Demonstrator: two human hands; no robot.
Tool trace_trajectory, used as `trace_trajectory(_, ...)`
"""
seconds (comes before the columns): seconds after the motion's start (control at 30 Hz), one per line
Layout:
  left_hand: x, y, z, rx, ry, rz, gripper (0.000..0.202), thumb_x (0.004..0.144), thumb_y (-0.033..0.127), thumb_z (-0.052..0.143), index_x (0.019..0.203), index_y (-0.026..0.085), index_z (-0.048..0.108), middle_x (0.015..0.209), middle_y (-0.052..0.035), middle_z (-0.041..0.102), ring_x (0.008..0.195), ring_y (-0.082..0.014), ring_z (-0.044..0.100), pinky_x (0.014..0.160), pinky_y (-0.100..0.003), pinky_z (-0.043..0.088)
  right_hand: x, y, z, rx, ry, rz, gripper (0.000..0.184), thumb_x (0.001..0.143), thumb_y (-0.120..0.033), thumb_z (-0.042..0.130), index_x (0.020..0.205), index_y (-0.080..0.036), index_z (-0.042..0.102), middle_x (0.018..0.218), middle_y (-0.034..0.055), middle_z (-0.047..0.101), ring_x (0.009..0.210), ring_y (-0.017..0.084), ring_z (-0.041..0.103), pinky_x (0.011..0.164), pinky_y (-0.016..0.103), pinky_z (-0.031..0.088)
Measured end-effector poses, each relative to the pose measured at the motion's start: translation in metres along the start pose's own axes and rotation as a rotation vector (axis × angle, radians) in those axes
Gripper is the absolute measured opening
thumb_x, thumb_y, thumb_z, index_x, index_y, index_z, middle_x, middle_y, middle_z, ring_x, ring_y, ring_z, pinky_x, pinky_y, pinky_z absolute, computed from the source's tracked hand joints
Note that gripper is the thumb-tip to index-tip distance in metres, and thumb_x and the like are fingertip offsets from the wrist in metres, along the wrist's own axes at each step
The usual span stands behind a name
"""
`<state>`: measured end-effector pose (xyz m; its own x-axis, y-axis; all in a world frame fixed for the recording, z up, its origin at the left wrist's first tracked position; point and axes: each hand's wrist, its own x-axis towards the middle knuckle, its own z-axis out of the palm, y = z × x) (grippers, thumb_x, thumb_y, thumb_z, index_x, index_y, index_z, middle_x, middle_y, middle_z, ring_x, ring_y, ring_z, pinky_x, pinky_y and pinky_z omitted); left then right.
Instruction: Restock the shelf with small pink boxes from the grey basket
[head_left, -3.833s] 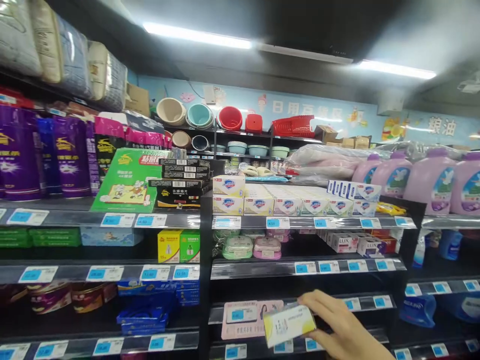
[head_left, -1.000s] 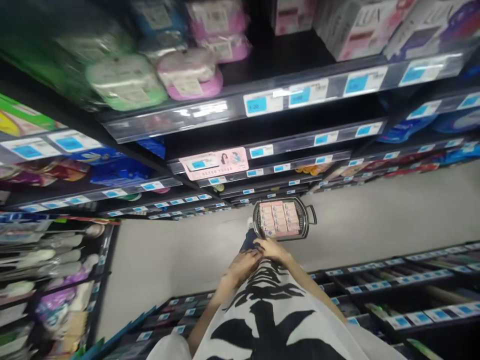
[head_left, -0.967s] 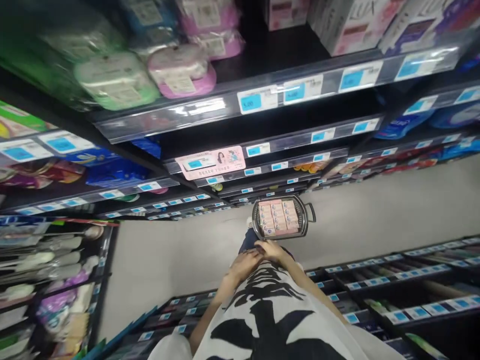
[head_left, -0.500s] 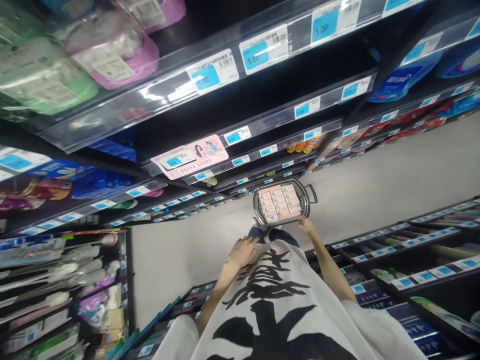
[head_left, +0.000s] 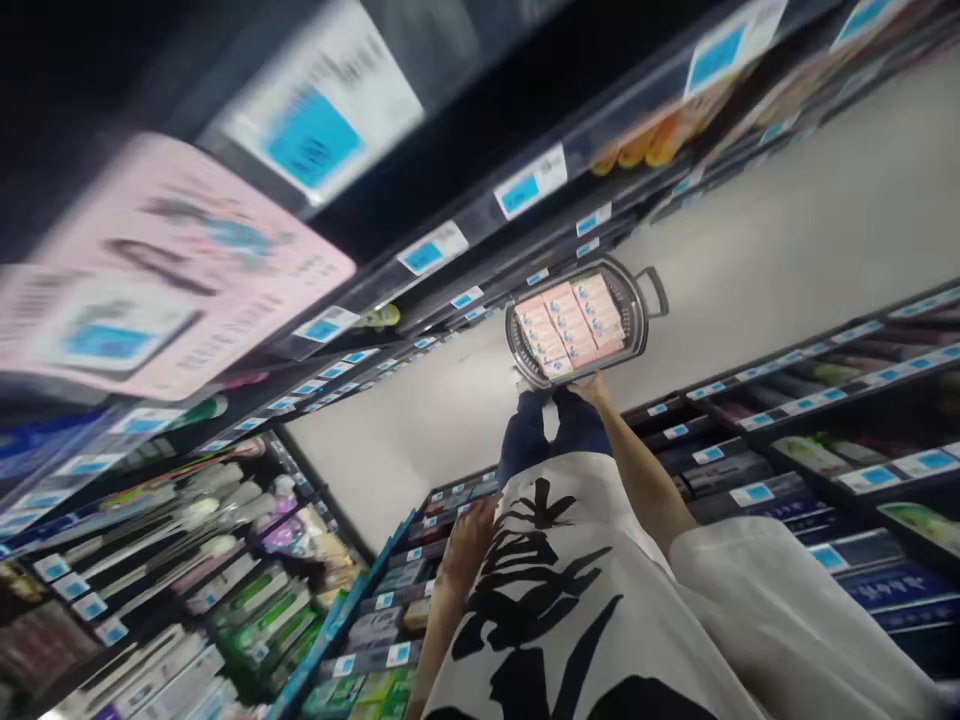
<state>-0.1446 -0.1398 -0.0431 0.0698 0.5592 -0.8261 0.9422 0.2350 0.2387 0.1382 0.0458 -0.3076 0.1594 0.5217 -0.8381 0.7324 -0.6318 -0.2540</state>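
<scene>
Strong motion blur smears the pink sign (head_left: 165,270) and price tags (head_left: 315,135) at upper left. The pale floor (head_left: 787,250) is evenly bright, shelf recesses dark. The tray (head_left: 639,320) at centre looks sharper.

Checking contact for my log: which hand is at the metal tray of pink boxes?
The right hand, arm stretched to the near rim of the metal tray. The left hand hangs by the white shirt, apart from it.

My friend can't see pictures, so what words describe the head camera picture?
A person's right hand reaches down to the near rim of a metal tray of pink boxes on the shop floor. The left hand is at the white shirt.
</scene>
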Motion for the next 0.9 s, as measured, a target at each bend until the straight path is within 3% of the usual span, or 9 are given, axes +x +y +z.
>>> trace_trajectory(0.17, 0.002, -0.041, 0.038, -0.125, -0.106, -0.045, 0.038, 0.102, 0.027, 0.047, 0.137, 0.025, 0.061, 0.131, -0.0090, 0.070, 0.121, -0.0251, 0.067, 0.102, -0.043, 0.056, 0.063, -0.010, 0.074, -0.030, -0.033, 0.101, 0.118, 0.071, -0.047, 0.088, 0.157, 0.000, 0.023, 0.153, 0.0309, 0.045, 0.147, 0.038, 0.038, 0.120, 0.045, 0.031)
trace_trajectory(0.3, 0.009, -0.066, 0.058, -0.206, -0.081, -0.116, 0.037, 0.101, 0.030, 0.047, 0.133, 0.022, 0.064, 0.124, -0.0114, 0.073, 0.116, -0.0258, 0.070, 0.101, -0.046, 0.058, 0.108, -0.015, 0.114, -0.085, 0.036, 0.059, 0.131, 0.067, -0.049, 0.090, 0.161, 0.000, 0.014, 0.156, 0.0301, 0.040, 0.147, 0.040, 0.033, 0.121, 0.049, 0.028)
trace_trajectory(0.4, 0.017, -0.078, 0.069, -0.305, -0.089, -0.155, 0.035, 0.101, 0.037, 0.050, 0.128, 0.023, 0.067, 0.121, -0.0110, 0.074, 0.111, -0.0252, 0.072, 0.098, -0.044, 0.060, 0.141, -0.012, 0.141, -0.112, 0.078, 0.039, 0.128, 0.072, -0.055, 0.085, 0.162, -0.001, 0.012, 0.156, 0.0297, 0.039, 0.146, 0.040, 0.034, 0.121, 0.052, 0.028)
trace_trajectory(0.57, 0.035, -0.099, 0.088, -0.475, -0.228, -0.181, 0.042, 0.102, 0.049, 0.049, 0.128, 0.022, 0.068, 0.113, -0.0113, 0.077, 0.101, -0.0233, 0.076, 0.089, -0.038, 0.064, 0.178, -0.002, 0.183, -0.223, 0.100, -0.033, 0.117, 0.081, -0.056, 0.076, 0.162, 0.000, 0.013, 0.162, 0.0311, 0.028, 0.145, 0.042, 0.031, 0.121, 0.059, 0.020)
trace_trajectory(0.73, 0.042, -0.115, 0.088, -0.513, -0.181, -0.265, 0.047, 0.100, 0.056, 0.049, 0.125, 0.021, 0.068, 0.114, -0.0122, 0.077, 0.099, -0.0251, 0.076, 0.091, -0.042, 0.063, 0.177, -0.002, 0.198, -0.253, 0.140, -0.079, 0.110, 0.086, -0.056, 0.069, 0.161, -0.001, 0.012, 0.160, 0.0341, 0.027, 0.146, 0.045, 0.028, 0.118, 0.066, 0.020)
trace_trajectory(0.83, 0.035, -0.119, 0.080, -0.546, -0.152, -0.300, 0.048, 0.099, 0.057, 0.050, 0.125, 0.021, 0.067, 0.113, -0.0120, 0.077, 0.101, -0.0252, 0.075, 0.092, -0.042, 0.062, 0.161, -0.009, 0.185, -0.220, 0.119, -0.054, 0.115, 0.079, -0.060, 0.075, 0.159, -0.002, 0.019, 0.157, 0.0344, 0.031, 0.144, 0.047, 0.032, 0.117, 0.065, 0.024)
trace_trajectory(0.9, 0.028, -0.121, 0.080, -0.599, -0.125, -0.311, 0.051, 0.098, 0.061, 0.049, 0.124, 0.020, 0.067, 0.112, -0.0126, 0.077, 0.101, -0.0252, 0.075, 0.091, -0.042, 0.063, 0.141, -0.018, 0.167, -0.140, 0.038, -0.010, 0.114, 0.074, -0.060, 0.079, 0.157, -0.004, 0.025, 0.158, 0.0325, 0.033, 0.145, 0.045, 0.035, 0.118, 0.059, 0.029)
